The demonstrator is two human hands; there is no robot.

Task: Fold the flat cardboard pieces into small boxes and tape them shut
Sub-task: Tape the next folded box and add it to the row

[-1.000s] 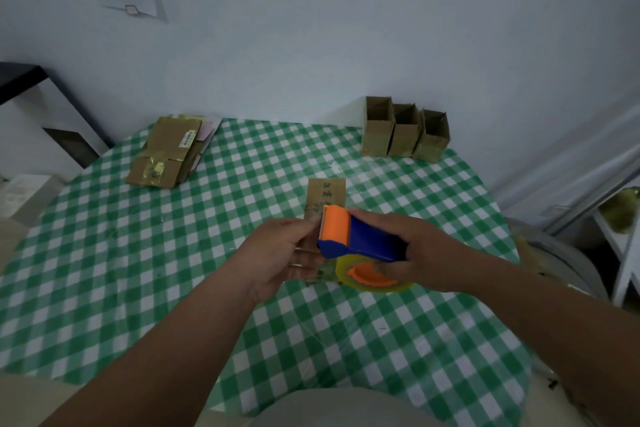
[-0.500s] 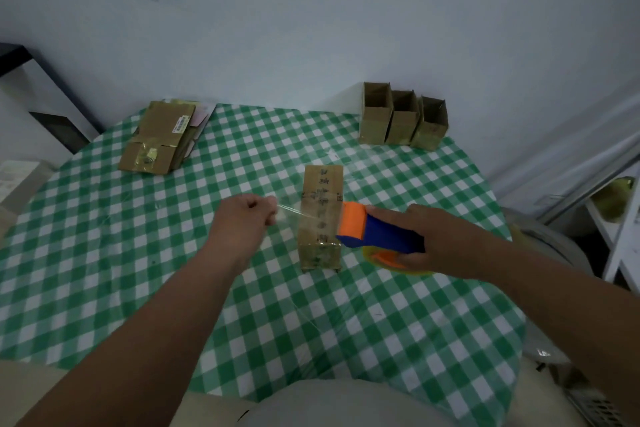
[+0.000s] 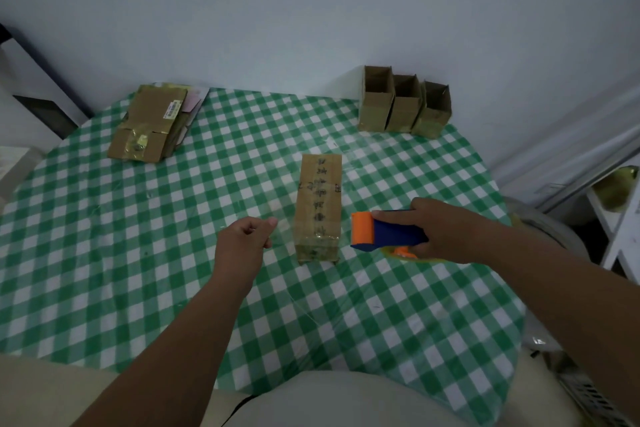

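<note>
A long folded cardboard box with black writing lies on the green checked table, mid-table. My right hand grips a blue and orange tape dispenser just right of the box's near end. My left hand sits left of the box, fingers curled, pinching the end of a clear tape strip stretched across the box's near end toward the dispenser. A stack of flat cardboard pieces lies at the far left.
Three open-topped small boxes stand in a row at the far right, against the wall. A white shelf stands off the table's right edge. The table's near edge is round, close to my body.
My hands have pulled apart, drawing tape out of the dispenser. The left hand has moved left and the dispenser right, so the strip now spans the box's near end.
</note>
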